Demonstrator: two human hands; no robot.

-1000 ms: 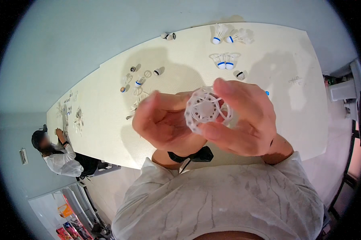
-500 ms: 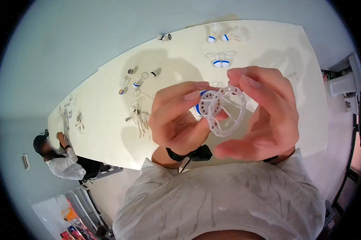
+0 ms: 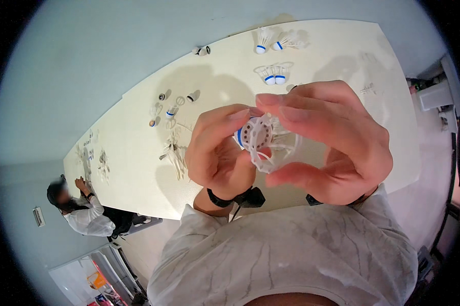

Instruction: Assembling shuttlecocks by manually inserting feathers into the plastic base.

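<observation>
In front of my chest I hold a shuttlecock base (image 3: 248, 133), white with a blue band and a ring of small holes in its face, which points right. My left hand (image 3: 209, 148) is closed around it, fingertips above and thumb below. A white plastic skirt frame (image 3: 294, 149), an open ring with thin ribs, lies against the holed face and overlaps it. Curled round the frame from the right is my right hand (image 3: 344, 145), its fingertips at the top and the thumb near the lower rim. Whether the ribs sit in the holes, I cannot tell.
Shuttlecocks with blue bands (image 3: 269, 77) stand and lie at the back of the pale table (image 3: 337, 35). Left of my hands are a pile of loose white feathers (image 3: 175, 159), small bases (image 3: 170, 113) and dark-rimmed caps (image 3: 191, 98). A person (image 3: 84, 217) sits at the far left.
Both hands have shifted slightly left. My right fingers have moved left over the frame, and the frame now sits closer to the base. Its thumb has risen towards the lower rim.
</observation>
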